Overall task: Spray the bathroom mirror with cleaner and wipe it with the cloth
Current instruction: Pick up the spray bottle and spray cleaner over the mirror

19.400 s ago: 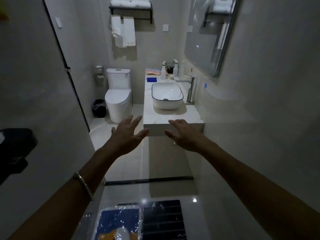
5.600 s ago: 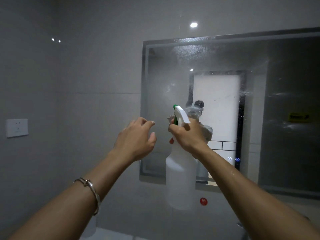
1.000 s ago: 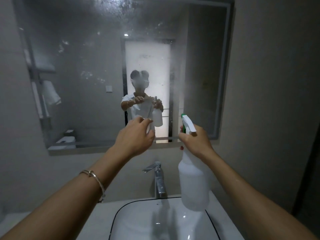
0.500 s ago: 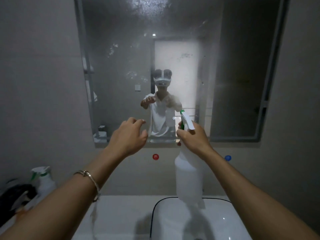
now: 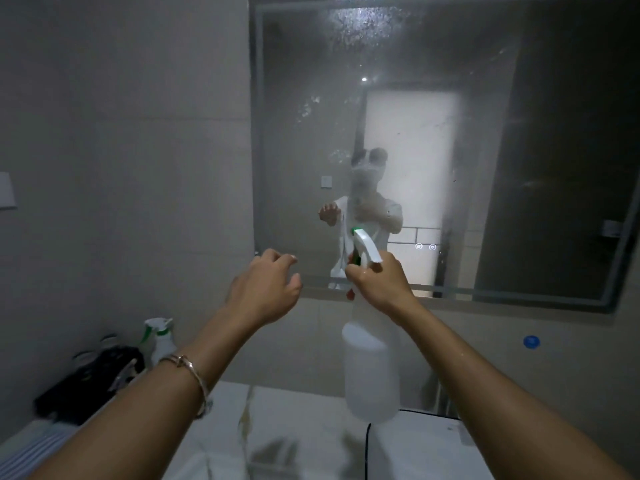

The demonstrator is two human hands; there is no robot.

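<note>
The right hand (image 5: 377, 282) grips the translucent white plastic spray bottle (image 5: 372, 372), fingers clamped round its neck, nozzle facing the rectangular framed wall mirror (image 5: 485, 133) just ahead. The left hand (image 5: 263, 292) hovers beside it, fingers loosely curled, empty. Even, short bursts toward the drier-looking right side should serve best; no cloth shows.

A thin metal bracelet (image 5: 189, 374) with a small clasp is worn at the wrist of the left hand (image 5: 263, 292). Both forearms are left bare. In the far reflection, a white top (image 5: 369, 220) is seen, blurred.
</note>
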